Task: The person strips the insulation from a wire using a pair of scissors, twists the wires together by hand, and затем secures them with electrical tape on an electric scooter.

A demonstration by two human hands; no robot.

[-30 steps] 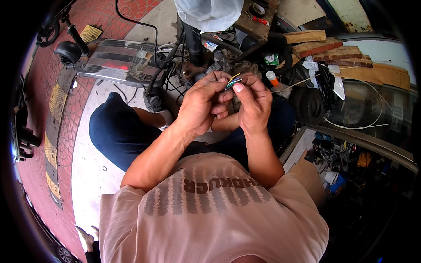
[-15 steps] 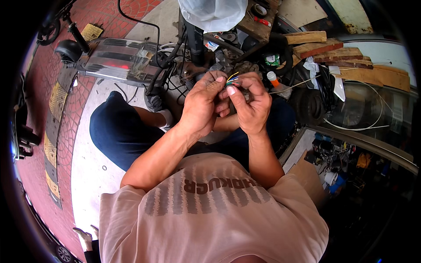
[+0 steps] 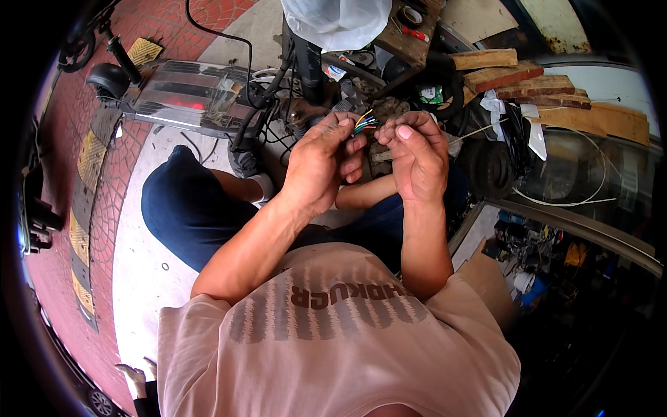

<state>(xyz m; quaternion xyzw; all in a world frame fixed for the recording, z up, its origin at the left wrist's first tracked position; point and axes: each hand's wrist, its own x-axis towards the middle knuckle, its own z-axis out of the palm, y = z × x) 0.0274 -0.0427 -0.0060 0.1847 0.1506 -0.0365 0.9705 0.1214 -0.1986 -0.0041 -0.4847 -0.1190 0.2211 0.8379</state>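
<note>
Several thin coloured wires [image 3: 365, 122], yellow, blue and green among them, stick out from my left hand [image 3: 319, 156], whose thumb and fingers are closed around the bundle. My right hand [image 3: 420, 156] is pinched just to the right of the wire ends; anything between its fingertips is too small to make out. Beyond both hands are grimy metal parts [image 3: 306, 110] and black cables. My crossed legs in dark jeans [image 3: 187, 208] are below.
A scooter deck [image 3: 174, 97] lies at upper left. A white plastic bag [image 3: 335, 21] hangs by a cluttered wooden bench [image 3: 410, 45]. Wood planks [image 3: 531, 87], a black tyre [image 3: 490, 167] and coiled white cable [image 3: 577, 201] are on the right, with a bin of mixed parts [image 3: 521, 257] below.
My right hand has moved right, away from the bundle, its fingertips now bunched beside the wire ends. My left hand stays around the wires, which are more exposed.
</note>
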